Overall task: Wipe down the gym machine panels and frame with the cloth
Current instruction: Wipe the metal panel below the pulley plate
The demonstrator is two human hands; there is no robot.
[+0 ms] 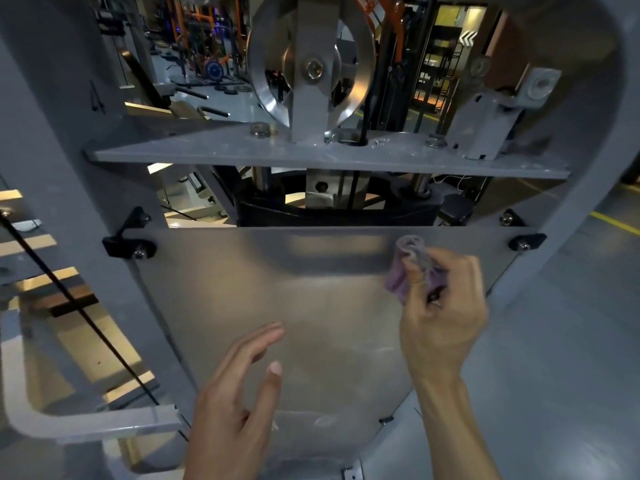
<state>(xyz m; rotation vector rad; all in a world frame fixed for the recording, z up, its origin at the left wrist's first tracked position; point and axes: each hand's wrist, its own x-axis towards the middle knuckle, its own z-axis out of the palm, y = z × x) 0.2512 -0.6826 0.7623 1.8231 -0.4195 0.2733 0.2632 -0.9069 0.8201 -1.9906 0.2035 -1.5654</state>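
A translucent frosted panel (294, 306) fills the lower middle of the view, bolted to the grey machine frame (69, 161). My right hand (446, 306) grips a bunched purple cloth (408, 265) and holds it against the panel's upper right, just below its top edge. My left hand (239, 400) hovers in front of the panel's lower middle with fingers straight and thumb apart, holding nothing.
A grey cross plate (311, 157) spans the frame above the panel, carrying a metal pulley (311, 60). Black brackets with bolts (133, 244) (524, 242) hold the panel corners. A black cable (86, 317) runs diagonally at left. Grey floor with a yellow line (616, 221) lies at right.
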